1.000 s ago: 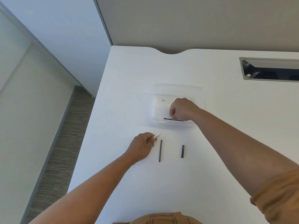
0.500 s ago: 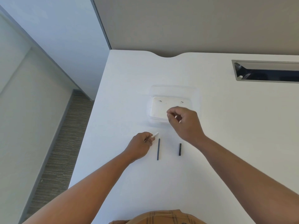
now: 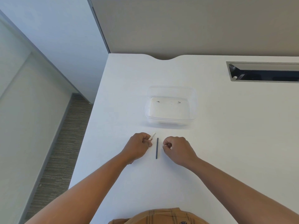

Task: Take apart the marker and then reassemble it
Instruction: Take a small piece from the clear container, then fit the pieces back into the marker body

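My left hand (image 3: 138, 146) is closed around a white marker piece (image 3: 152, 136), whose end pokes out toward the far right. Between my hands a thin dark rod (image 3: 157, 148) lies on the white table (image 3: 226, 143), pointing away from me. Just right of the rod, my right hand (image 3: 177, 149) rests with its fingers curled and thumb and forefinger pinched together. Nothing shows between those fingers. The short dark piece seen earlier is hidden under this hand.
A clear plastic container (image 3: 171, 121) stands beyond my hands, holding only two tiny dark specks. A metal-framed cable slot (image 3: 263, 71) is cut into the table at the far right. The table's left edge drops to carpeted floor.
My right hand left the container and came down beside the rod, covering the short dark piece. The long dark piece is gone from the container. My left hand has hardly moved.
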A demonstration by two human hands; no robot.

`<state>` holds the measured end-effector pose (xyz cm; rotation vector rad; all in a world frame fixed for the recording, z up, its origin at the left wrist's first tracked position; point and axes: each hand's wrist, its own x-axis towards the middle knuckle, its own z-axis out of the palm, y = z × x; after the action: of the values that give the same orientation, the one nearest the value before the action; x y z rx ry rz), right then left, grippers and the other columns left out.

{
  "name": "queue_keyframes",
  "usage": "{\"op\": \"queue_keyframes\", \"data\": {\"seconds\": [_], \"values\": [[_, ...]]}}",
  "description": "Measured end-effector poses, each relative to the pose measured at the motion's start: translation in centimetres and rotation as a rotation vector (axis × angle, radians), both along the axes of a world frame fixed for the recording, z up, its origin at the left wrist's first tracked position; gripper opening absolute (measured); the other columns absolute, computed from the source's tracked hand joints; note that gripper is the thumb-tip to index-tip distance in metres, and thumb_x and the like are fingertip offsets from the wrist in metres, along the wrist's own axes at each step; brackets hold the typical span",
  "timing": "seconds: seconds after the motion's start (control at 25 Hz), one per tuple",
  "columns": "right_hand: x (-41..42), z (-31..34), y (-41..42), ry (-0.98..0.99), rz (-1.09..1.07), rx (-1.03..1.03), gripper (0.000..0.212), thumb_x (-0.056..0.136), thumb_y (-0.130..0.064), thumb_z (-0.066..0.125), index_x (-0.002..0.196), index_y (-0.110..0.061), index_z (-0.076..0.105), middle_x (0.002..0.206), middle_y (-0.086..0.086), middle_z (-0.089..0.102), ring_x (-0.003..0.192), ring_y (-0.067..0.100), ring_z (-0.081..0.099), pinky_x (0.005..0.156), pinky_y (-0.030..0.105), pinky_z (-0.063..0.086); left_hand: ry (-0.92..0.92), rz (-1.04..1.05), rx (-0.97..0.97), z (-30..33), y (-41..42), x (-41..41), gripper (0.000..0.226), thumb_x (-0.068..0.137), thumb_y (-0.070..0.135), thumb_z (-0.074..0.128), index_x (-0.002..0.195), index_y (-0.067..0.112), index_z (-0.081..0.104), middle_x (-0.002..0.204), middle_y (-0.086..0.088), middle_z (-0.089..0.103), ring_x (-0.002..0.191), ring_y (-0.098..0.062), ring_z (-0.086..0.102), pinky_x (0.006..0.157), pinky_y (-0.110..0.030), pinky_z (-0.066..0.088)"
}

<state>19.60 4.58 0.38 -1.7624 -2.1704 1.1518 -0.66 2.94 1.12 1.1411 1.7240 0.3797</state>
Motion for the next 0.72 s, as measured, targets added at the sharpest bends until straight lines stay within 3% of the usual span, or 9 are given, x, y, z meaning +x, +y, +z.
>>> {"op": "queue_keyframes", "data": {"seconds": [0.16,0.32,0.52,0.72], "values": [[-0.5,-0.5,-0.8,-0.035,0.059,-0.034,0.013,0.091,-0.026,0.060,0.098,-0.022,0.070,0.080,-0.009,0.067,0.081,0.022,0.065,0.071,0.031,0.051,-0.068,0.057,-0.009,-0.1,-0.2,0.0,0.011,0.096,0.015,0.061,0.102,0.013,0.070,0.083,-0.004,0.066,0.069,-0.016,0.064,0.067,-0.029,0.054],[-1.2,-0.5,-1.1,-0.037,0.055,-0.062,0.016,0.091,-0.033,0.064,0.098,-0.019,0.069,0.076,-0.009,0.064,0.080,0.023,0.062,0.066,0.030,0.041,-0.153,0.114,-0.047,-0.4,-0.3,0.0,0.008,0.095,0.010,0.063,0.101,0.006,0.068,0.079,-0.008,0.063,0.059,-0.012,0.062,0.058,-0.016,0.054],[-2.9,-0.1,-0.6,-0.183,0.011,-0.023,0.032,0.091,-0.045,0.063,0.082,-0.014,0.064,0.076,0.001,0.067,0.074,0.027,0.062,0.062,0.032,0.042,-0.268,0.230,-0.063,-0.9,-0.9,0.0,0.008,0.093,0.004,0.064,0.099,0.005,0.070,0.077,-0.006,0.070,0.065,-0.015,0.065,0.070,-0.026,0.059],[-3.0,-0.1,-0.2,-0.194,0.004,-0.118,0.021,0.082,-0.030,0.062,0.081,-0.009,0.065,0.081,0.007,0.072,0.076,0.031,0.066,0.058,0.032,0.043,-0.336,0.284,-0.050,-1.5,-1.3,-0.2,0.011,0.096,0.005,0.060,0.100,0.006,0.071,0.077,-0.003,0.071,0.062,-0.011,0.065,0.066,-0.020,0.057]]}}
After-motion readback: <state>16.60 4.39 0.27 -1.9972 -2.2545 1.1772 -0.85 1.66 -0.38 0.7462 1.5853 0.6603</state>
